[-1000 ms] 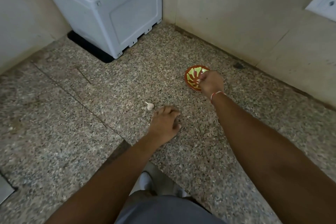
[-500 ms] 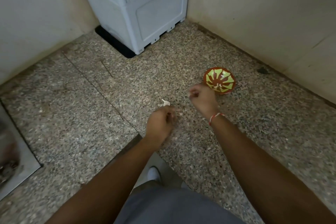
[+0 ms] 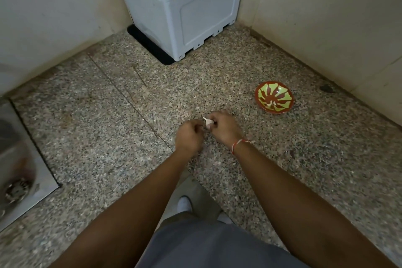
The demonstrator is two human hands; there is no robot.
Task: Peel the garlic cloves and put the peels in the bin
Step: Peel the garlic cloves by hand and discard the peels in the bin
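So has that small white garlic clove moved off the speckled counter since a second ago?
Yes. The garlic clove is now pinched between both hands, nearer the red-and-green bowl.

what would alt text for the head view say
Two bare hands meet over a speckled granite counter, the left hand and the right hand both pinching a small white garlic clove. A red and green patterned bowl sits to the right, a grey plastic box in the corner.
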